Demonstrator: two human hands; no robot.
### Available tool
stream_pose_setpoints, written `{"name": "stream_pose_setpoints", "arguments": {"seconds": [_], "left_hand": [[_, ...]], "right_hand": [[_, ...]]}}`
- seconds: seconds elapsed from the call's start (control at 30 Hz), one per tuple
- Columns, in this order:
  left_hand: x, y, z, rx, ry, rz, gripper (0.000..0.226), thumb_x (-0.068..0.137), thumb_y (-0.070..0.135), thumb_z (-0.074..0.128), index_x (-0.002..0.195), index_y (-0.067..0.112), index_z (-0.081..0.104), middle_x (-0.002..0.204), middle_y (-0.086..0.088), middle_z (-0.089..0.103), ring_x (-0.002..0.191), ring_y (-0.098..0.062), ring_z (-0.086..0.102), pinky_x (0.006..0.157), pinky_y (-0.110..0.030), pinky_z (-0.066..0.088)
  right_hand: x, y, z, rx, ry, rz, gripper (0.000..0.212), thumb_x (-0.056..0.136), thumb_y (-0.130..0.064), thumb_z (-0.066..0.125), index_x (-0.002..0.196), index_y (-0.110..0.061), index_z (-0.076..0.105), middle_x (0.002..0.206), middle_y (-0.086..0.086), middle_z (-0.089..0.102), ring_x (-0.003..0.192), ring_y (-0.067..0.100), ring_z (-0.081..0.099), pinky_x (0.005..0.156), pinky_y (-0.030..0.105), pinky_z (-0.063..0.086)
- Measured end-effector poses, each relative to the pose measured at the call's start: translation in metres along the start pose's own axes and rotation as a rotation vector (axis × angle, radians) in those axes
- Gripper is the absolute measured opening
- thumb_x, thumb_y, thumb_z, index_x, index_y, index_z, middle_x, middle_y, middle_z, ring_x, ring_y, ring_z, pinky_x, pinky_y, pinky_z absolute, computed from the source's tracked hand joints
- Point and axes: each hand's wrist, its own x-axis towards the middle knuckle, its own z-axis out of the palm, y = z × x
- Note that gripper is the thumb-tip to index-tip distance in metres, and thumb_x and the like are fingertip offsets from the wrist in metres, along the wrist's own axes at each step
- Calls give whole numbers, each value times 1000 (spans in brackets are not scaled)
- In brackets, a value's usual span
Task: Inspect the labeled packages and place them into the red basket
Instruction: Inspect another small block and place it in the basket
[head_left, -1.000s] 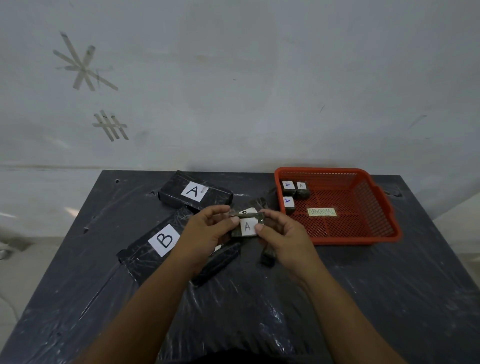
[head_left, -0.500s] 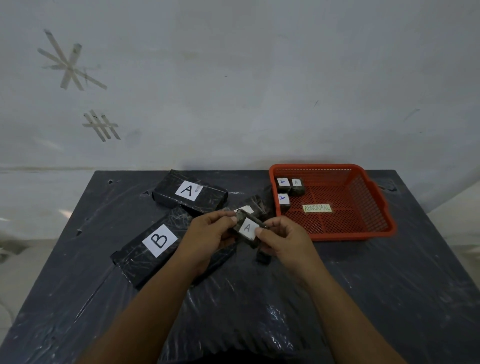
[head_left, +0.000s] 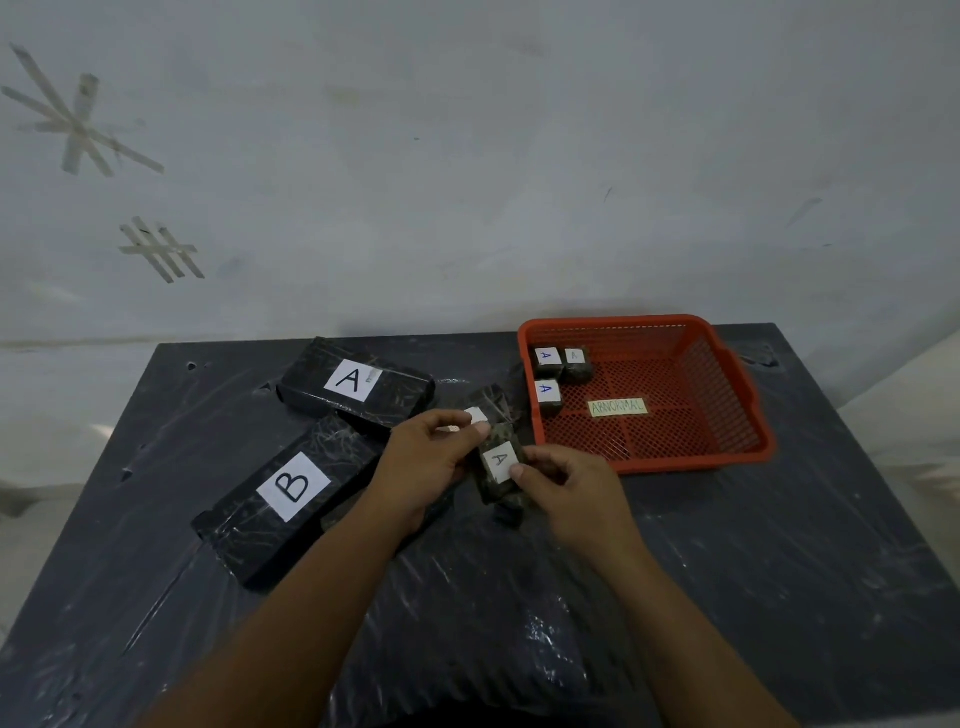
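Observation:
Both hands hold a small dark package (head_left: 500, 467) with a white "A" label, tilted, above the table's middle. My left hand (head_left: 423, 470) pinches its top end; my right hand (head_left: 569, 493) grips its lower right side. The red basket (head_left: 748, 415) stands to the right at the back, with three small "A" packages (head_left: 548, 391) in its far left corner and an "ABNORMAL" tag (head_left: 618, 407) on its floor. Another small labelled package (head_left: 488, 408) lies just behind my left fingers.
A long black box marked "A" (head_left: 356, 382) and one marked "B" (head_left: 291, 493) lie on the left of the black wrapped table (head_left: 779, 571). A small dark piece (head_left: 508, 514) sits under my hands. A grey wall rises behind.
The held package has turned from lying crosswise to tilted lengthwise between my hands. The view has shifted slightly, so the basket sits further left.

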Motion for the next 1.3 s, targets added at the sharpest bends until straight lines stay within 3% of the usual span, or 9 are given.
{"name": "stream_pose_setpoints", "arguments": {"seconds": [0.17,0.37,0.57,0.67,0.73,0.9,1.1,1.23,1.3], "left_hand": [[12,-2,22,66,-13,44,24,91,36,71,107,19,73,95,1,79,91,-13,75,74,-25,56],[42,-18,29,479,97,148,13,90,37,72,101,30,71,99,14,71,97,-7,67,91,-27,52],[71,-34,25,709,163,172,33,90,32,72,121,20,69,118,4,69,107,-14,64,99,-35,51],[76,-40,22,745,183,203,31,90,30,72,118,18,70,111,0,72,95,-15,67,92,-41,57],[78,-44,19,765,182,228,30,91,29,72,118,17,70,105,0,72,90,-13,67,86,-39,58],[77,-52,11,746,202,283,23,90,23,72,111,15,71,89,5,69,79,-3,64,72,-25,52],[75,-56,11,786,164,391,14,89,18,72,103,16,72,94,2,71,79,-10,65,76,-34,57],[67,-62,19,848,95,371,19,90,20,72,108,16,73,97,3,71,84,-10,63,75,-17,49],[60,-72,24,875,16,313,25,89,24,73,112,17,71,100,4,70,88,-11,63,81,-28,55]], "right_hand": [[14,14,-16,-59,125,24,16,92,-21,75,107,-24,80,92,-14,79,87,-2,72,78,17,56],[56,32,-55,-175,294,130,14,92,-25,74,105,-21,77,91,-11,74,87,5,68,78,21,49],[114,62,-77,-491,115,347,20,93,-27,69,97,-9,77,93,5,75,89,22,69,80,32,52],[132,74,-69,-559,-78,387,22,93,-24,68,94,-4,75,94,14,76,89,30,74,86,44,60],[138,77,-63,-606,-135,379,22,93,-23,67,96,-3,75,95,14,76,90,29,73,86,42,60],[145,81,-50,-632,-115,398,21,92,-28,69,92,-8,73,93,8,73,89,25,69,73,30,51],[145,82,-48,-632,-108,418,26,91,-36,70,100,-11,73,101,8,73,93,25,68,80,34,56],[132,76,-49,-568,42,374,32,94,-39,65,118,-17,69,113,4,72,100,23,66,80,33,51],[119,73,-49,-454,187,295,37,95,-36,65,128,-18,66,121,5,71,111,24,65,93,37,52]]}}
